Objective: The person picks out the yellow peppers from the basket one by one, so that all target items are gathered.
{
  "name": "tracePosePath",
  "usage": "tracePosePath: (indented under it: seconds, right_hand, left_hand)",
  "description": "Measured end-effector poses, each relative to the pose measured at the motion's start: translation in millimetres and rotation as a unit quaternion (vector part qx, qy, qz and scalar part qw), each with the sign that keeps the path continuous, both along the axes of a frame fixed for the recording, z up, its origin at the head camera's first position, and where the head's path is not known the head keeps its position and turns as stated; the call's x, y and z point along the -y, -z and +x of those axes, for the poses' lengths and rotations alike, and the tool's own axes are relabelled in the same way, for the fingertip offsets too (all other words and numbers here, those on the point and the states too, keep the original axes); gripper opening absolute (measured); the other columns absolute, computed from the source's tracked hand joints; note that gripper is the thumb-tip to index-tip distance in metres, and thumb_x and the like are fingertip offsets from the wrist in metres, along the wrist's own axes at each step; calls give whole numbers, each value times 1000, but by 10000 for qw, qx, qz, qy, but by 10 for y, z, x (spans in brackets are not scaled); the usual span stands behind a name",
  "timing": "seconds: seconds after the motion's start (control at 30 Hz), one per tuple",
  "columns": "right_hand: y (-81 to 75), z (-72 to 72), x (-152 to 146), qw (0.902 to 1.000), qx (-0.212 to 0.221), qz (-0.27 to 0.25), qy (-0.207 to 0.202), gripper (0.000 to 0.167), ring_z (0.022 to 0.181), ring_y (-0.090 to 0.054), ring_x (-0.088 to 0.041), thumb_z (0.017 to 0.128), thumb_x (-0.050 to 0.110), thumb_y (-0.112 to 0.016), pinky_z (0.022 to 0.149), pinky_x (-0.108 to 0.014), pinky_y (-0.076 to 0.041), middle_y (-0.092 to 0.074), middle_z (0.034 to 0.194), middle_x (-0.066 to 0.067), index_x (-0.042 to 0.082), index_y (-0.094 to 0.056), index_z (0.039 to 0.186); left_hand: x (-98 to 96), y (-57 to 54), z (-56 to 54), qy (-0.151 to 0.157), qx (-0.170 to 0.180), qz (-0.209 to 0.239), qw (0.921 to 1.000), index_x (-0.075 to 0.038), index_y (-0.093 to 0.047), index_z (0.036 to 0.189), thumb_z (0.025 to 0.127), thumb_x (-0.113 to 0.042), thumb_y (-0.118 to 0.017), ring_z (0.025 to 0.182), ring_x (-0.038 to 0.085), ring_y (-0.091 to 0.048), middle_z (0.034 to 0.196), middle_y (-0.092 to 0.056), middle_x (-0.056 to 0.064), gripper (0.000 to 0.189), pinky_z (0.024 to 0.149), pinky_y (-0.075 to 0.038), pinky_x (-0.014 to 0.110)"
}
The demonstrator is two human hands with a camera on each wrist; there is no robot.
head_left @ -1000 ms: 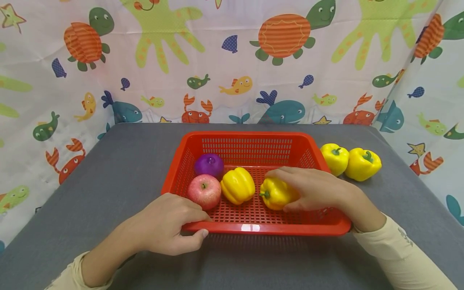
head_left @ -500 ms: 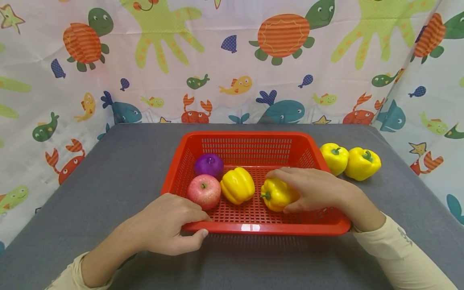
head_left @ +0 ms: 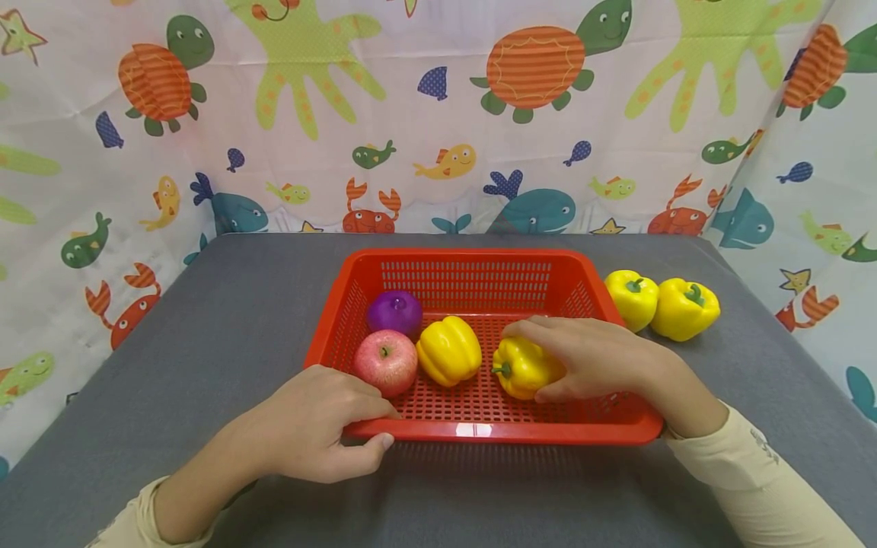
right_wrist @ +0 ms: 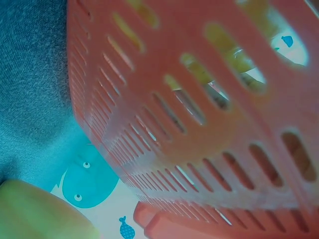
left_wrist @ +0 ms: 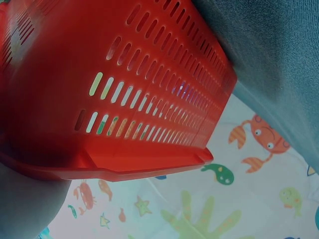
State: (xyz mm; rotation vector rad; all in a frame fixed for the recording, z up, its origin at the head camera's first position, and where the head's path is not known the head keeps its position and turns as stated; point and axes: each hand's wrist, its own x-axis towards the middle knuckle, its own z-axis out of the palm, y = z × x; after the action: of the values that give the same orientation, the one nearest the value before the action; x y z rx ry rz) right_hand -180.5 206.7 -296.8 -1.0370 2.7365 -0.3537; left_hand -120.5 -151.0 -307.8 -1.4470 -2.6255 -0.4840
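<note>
In the head view a red plastic basket (head_left: 473, 432) holds a pink-red apple (head_left: 386, 362), a purple round fruit or vegetable (head_left: 396, 313) and a yellow bell pepper (head_left: 449, 351) lying on its side. My left hand (head_left: 318, 426) grips the basket's front-left rim, fingers over the edge and thumb outside. Inside the basket at the right, my right hand (head_left: 589, 358) holds another yellow bell pepper (head_left: 522, 368), its green stem facing left. That hand covers the pepper's right part. Both wrist views mostly show the slotted basket wall (left_wrist: 149, 84), and yellow shows through the slots in the right one.
Two more yellow bell peppers (head_left: 632, 299) stand on the grey table (head_left: 267, 320), just right of the basket. Cloth with printed sea animals (head_left: 438, 114) hangs behind the table and along both sides.
</note>
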Motion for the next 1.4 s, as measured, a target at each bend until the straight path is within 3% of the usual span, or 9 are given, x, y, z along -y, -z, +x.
tracePosePath:
  seconds: [0.53, 1.03, 1.4]
  right_hand:
    - [-8, -7, -6, 10000, 44, 4, 12, 75, 113, -54, -19, 76, 39, -85, 93, -51, -48, -56, 135, 6, 32, -49, 142]
    - [-55, 2, -28, 9990, 262, -321, -151, 73, 111, -52, -9, 77, 30, -86, 91, -39, -49, -53, 130, 17, 32, -48, 140]
    - [-91, 30, -45, 9982, 458, -391, -77, 75, 115, -51, -11, 77, 30, -86, 95, -41, -48, -53, 132, 16, 30, -48, 141]
  left_hand:
    - [-2, -10, -5, -24, 36, -5, 10000, -33, -69, 89, 82, -33, -69, 61, -7, -43, 71, -49, -26, 6, 54, -38, 19]
    - [-14, -20, -10, -74, 159, -19, 9998, -32, -69, 87, 81, -32, -71, 59, -6, -43, 69, -49, -26, 6, 52, -39, 19]
    - [-4, 1, 1, -55, 150, -34, 9999, -33, -67, 86, 82, -33, -71, 59, -6, -42, 68, -49, -24, 5, 53, -39, 19]
